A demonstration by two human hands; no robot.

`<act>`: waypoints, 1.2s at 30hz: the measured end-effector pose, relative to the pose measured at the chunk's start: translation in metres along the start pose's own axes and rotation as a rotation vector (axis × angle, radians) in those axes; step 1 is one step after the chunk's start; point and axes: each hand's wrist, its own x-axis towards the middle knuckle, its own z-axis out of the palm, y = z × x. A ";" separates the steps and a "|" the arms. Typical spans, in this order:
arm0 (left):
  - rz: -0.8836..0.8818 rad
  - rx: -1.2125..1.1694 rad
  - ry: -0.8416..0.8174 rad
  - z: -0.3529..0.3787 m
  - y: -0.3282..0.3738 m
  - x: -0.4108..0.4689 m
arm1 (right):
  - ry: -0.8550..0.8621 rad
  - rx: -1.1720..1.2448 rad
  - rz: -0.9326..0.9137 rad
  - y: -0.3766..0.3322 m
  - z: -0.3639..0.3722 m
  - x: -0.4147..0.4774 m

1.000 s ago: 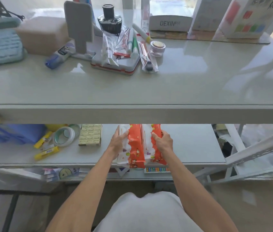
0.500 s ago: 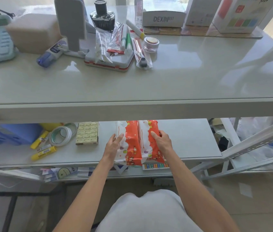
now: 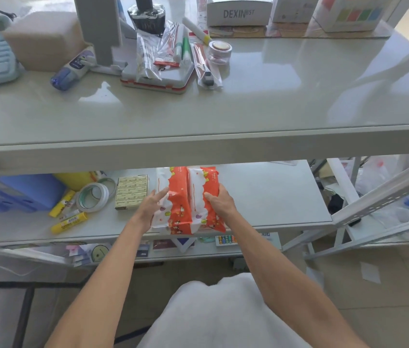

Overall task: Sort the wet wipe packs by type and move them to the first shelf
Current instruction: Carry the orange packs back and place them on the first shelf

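Two orange-and-white wet wipe packs (image 3: 185, 197) stand side by side on edge on the second shelf (image 3: 273, 197), just under the top shelf (image 3: 198, 114). My left hand (image 3: 152, 205) presses flat against the left pack's white side, fingers extended. My right hand (image 3: 219, 200) grips the right pack's outer side. Both hands squeeze the pair together. The packs' near ends overhang the shelf's front edge slightly.
Left of the packs on the second shelf lie a yellow box of small packets (image 3: 131, 192), tape rolls (image 3: 93, 197), glue sticks (image 3: 69, 223) and a blue box (image 3: 15, 192). The top shelf carries an ink bottle (image 3: 147, 15), pens, a jar (image 3: 219, 50) and boxes at the back.
The view has tilted down and nearer. Both hands keep clamping the two packs, which have shifted slightly toward the shelf's front edge.
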 end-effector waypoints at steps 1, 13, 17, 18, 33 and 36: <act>0.002 0.029 0.017 -0.004 0.001 0.002 | -0.019 -0.019 -0.011 -0.003 0.004 -0.001; 0.185 0.250 0.123 -0.008 -0.003 0.010 | 0.071 -0.442 -0.078 -0.026 0.018 0.027; 0.451 0.974 0.328 0.004 0.005 0.017 | 0.100 -0.669 -0.065 -0.034 0.021 0.026; 0.502 1.073 0.329 0.012 0.010 0.018 | 0.149 -0.739 -0.068 -0.038 0.023 0.023; 0.423 1.301 0.211 0.023 0.002 0.040 | 0.214 -0.985 -0.258 -0.009 0.064 0.011; 0.438 1.293 0.208 0.024 0.004 0.035 | 0.139 -0.941 -0.218 -0.017 0.060 0.008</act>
